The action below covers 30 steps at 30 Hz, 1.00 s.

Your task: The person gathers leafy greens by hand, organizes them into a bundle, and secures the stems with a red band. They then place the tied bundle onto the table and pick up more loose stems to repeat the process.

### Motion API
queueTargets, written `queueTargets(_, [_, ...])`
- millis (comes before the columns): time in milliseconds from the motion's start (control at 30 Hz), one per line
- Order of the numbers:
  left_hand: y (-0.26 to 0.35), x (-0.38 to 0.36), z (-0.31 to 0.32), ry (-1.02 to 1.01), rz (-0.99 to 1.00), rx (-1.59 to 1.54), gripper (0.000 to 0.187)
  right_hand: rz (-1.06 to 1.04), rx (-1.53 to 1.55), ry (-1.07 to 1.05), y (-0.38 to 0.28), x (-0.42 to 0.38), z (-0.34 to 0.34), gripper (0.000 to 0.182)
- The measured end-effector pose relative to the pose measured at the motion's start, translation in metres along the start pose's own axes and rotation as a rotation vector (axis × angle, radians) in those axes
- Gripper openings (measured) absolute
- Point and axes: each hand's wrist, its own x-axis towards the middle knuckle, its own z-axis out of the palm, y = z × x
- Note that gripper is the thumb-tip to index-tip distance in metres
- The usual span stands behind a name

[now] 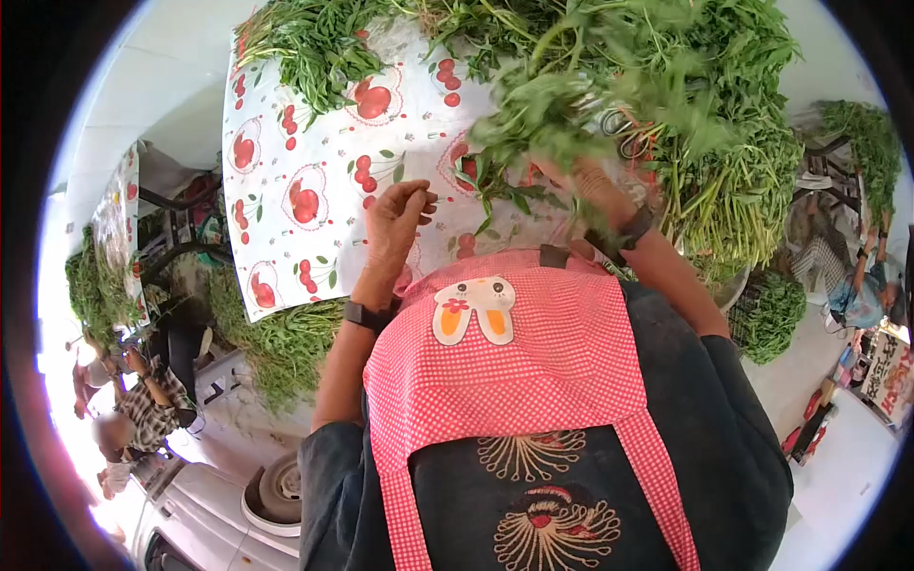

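My left hand (398, 217) is above the cherry-patterned tablecloth (328, 252), its fingers curled together with nothing visible in them. Farther right, my right hand (595, 190) grips a bunch of leafy green stems (547, 119), blurred by motion. Leaves cover part of the right fingers. A few loose leaves (500, 190) hang below the bunch, between the two hands. Just beyond my right hand, a pair of scissors (630, 143) lies partly hidden among greens and orange-red strips.
A large heap of greens (733, 143) covers the table's right and far side; a smaller pile (319, 52) lies far left. More greens (286, 347) are below the table's left edge. People (143, 419) sit at left, others (871, 276) at right. A vehicle (214, 509) stands behind.
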Motion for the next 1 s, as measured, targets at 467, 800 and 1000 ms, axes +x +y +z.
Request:
queueTargets(467, [0.049,-0.02,0.044,-0.592,0.234,0.43,0.026,-0.097,-2.017,-0.298,-0.025,0.031,0.034,0.022])
queueTargets(800, [0.117,0.005,0.061,0.126,1.082,0.962,0.054,-0.45,-2.057,-0.817,-0.048,0.018,0.072,0.021])
queueTargets(1000, [0.091,0.013,0.045,-0.113,0.453,0.746,0.033,-0.723,-1.78,-0.645,-0.104,0.018,0.122,0.076])
